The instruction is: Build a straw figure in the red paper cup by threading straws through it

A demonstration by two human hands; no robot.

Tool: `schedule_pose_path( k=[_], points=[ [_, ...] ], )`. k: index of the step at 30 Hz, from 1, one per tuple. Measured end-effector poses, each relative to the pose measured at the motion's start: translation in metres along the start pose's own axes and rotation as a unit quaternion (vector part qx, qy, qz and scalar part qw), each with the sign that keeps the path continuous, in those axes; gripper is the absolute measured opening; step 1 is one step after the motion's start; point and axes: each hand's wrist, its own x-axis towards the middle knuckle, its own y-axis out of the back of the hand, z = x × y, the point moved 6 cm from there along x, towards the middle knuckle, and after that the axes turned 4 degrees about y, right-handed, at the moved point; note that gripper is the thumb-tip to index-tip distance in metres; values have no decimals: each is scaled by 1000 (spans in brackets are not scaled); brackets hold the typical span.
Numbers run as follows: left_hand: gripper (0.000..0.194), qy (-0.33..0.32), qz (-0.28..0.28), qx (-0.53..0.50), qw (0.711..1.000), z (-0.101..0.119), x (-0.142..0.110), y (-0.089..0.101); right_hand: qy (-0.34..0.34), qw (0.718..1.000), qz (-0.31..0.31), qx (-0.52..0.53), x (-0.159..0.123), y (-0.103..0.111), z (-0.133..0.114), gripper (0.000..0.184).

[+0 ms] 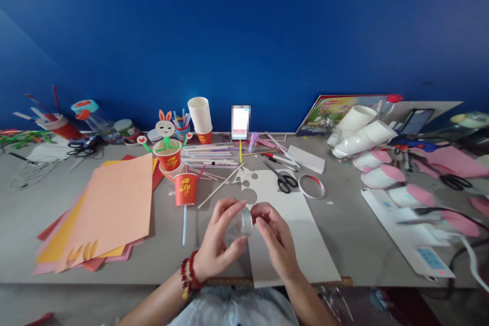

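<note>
My left hand [225,237], with a red beaded bracelet at the wrist, is closed around a small clear jar [246,221]. Its ridged, threaded-looking rim faces right, and my fingers cover much of its body. Just right of that rim, my right hand [275,239] has its fingers curled in and the thumb near the index finger; what they hold, if anything, is hidden. Under the hands lies a white sheet [294,229] with round holes cut near its top. Black-handled scissors [284,179] and a tape roll [311,186] lie at its far edge.
Coloured paper sheets [114,204] are stacked at left. Beside them stand red paper cups, one decorated with a rabbit face [165,128]. Straws [210,155] lie at the back. To the right are a white power strip [405,234] and several pink-ended white rolls [382,177].
</note>
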Motion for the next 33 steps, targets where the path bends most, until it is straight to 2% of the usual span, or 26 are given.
schedule_pose_path(
  k=[7, 13, 20, 24, 30, 33],
  points=[
    [61, -10, 1, 9, 1000, 2, 0, -1, -11, 998, -59, 1, 0, -14, -1, 23],
    [58, 11, 11, -4, 1000, -4, -1, 0, -14, 995, -90, 30, -1, -17, -4, 21],
    [55, 34, 4, -45, 998, -9, -3, -2, -36, 994, -89, 49, -1, -17, -1, 21],
    [60, 43, -34, -68, 996, -12, -3, -6, -54, 992, -93, 61, -4, -19, 6, 17],
    [66, 40, -53, 23, 998, -24, -5, -6, -94, 990, -56, 89, -6, -15, 22, 19],
    [72, 40, -67, 65, 995, -26, -4, -2, -138, 982, -53, 114, -9, -12, 31, 24]
  ],
)
